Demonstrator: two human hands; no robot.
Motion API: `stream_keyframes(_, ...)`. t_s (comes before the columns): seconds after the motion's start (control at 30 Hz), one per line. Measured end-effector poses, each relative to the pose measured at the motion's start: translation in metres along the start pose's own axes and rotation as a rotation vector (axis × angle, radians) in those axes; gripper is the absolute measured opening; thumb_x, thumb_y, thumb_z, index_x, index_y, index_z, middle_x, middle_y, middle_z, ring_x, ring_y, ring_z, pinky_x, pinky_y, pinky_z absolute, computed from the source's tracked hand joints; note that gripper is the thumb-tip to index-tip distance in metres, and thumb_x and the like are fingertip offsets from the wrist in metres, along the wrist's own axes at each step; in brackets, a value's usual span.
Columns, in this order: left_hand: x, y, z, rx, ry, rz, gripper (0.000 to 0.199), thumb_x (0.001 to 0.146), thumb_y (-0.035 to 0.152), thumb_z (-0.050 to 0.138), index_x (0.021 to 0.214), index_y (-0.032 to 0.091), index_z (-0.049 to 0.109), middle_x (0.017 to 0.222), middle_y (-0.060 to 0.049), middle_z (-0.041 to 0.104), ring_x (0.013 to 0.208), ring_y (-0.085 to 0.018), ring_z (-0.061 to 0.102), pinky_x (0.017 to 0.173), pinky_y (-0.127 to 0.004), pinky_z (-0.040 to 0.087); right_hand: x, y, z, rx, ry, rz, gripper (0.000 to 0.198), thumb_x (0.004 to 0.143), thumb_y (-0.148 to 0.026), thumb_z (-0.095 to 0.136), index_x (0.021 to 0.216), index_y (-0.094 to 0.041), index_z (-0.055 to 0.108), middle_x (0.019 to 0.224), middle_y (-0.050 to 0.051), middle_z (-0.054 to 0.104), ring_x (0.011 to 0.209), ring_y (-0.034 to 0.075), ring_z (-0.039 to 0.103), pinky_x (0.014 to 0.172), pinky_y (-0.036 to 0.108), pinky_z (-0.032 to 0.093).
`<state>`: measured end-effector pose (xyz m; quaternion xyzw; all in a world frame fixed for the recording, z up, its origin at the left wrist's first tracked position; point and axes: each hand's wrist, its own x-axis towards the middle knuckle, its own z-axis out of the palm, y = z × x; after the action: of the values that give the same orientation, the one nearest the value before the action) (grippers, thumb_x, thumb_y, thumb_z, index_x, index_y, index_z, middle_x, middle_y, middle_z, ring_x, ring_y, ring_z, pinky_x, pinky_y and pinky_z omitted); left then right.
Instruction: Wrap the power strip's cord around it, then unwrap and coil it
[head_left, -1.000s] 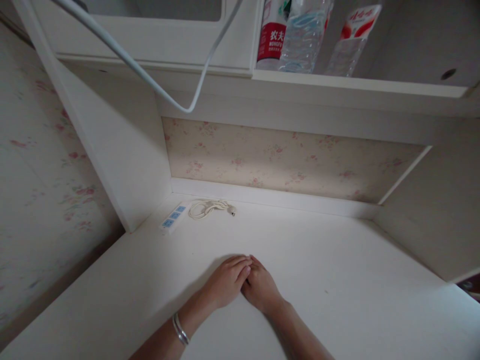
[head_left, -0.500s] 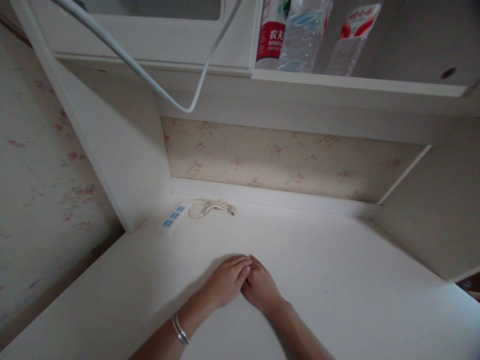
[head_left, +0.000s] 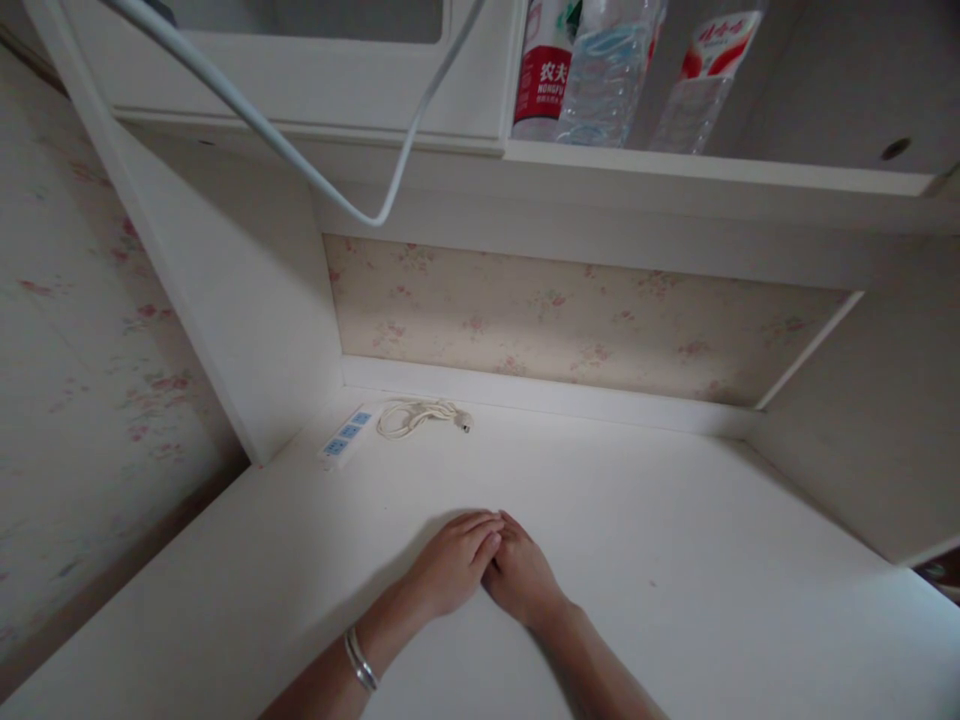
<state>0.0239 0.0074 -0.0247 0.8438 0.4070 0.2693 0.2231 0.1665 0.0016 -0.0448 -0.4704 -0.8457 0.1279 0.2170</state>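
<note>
On the white desk, my two hands rest folded together near the front middle. My left hand has its fingers pressed together and laid over the fingers of my right hand. Curled and closed, the right hand has its fingertips partly hidden under the left. No object shows in either hand. Two thin silver bangles circle my left wrist. Beyond the hands, nearest to the left one, lie a white power strip with blue socket faces and its coiled pale cord, ending in a plug.
Overhead, a white shelf holds several clear plastic bottles, one with a red label. A pale cable hangs in front of the cabinet. White side panels and floral wallpaper bound the desk.
</note>
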Motion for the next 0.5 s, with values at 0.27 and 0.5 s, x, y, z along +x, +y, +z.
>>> stream_keyframes(0.27,-0.0002,-0.0008,-0.0005,0.000,0.000,0.020,0.043,0.097,0.033,0.024,0.123,0.022,0.057,0.129,-0.003,0.057,0.122,-0.014,0.048,0.109,-0.034,0.035,-0.0004,-0.0014,-0.0007,0.011,0.010,0.002,0.042,0.082,-0.011,0.041,0.118,-0.015,0.061,0.117,0.009,0.064,0.113,0.016,0.055,0.113,0.032,0.020)
stream_keyframes(0.5,0.0003,-0.0009,-0.0004,0.013,-0.003,0.010,0.042,0.097,0.032,0.025,0.123,0.021,0.057,0.129,-0.002,0.058,0.121,-0.013,0.049,0.109,-0.031,0.034,-0.0002,0.0000,0.0006,0.022,0.007,-0.005,0.042,0.082,-0.011,0.041,0.119,-0.015,0.061,0.118,0.009,0.064,0.114,0.015,0.054,0.113,0.032,0.019)
